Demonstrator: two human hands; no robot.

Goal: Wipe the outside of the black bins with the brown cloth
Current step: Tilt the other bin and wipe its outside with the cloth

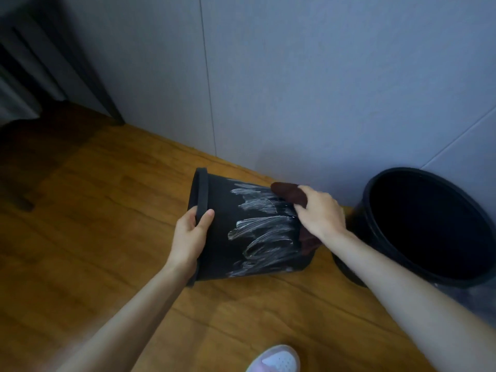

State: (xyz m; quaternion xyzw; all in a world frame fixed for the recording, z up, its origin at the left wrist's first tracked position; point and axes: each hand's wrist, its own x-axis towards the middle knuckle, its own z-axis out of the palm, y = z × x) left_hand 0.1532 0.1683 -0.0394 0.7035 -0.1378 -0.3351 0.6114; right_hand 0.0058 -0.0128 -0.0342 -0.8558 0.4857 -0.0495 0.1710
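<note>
Round black plastic bin [249,232] tipped on its side over the wood floor [107,237], white scribbles across its wall. Left hand [189,237] clasps its rim, thumb outside. Right hand [319,213] grips the dark brown cloth [291,194], pressed under its fingers against the bin's wall; second black bin [426,224] upright just beyond.

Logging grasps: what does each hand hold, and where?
Left hand grips the tipped black bin at its rim; right hand holds the brown cloth around its middle.

A tipped bin [222,237] lies sideways on the floor [107,237], mouth leftward. The left hand [192,232] grips its rim [201,189]; the right hand [320,213] holds a cloth [290,193] against its side near the base. An upright bin [357,232] stands just right, before the wall [295,89].
</note>
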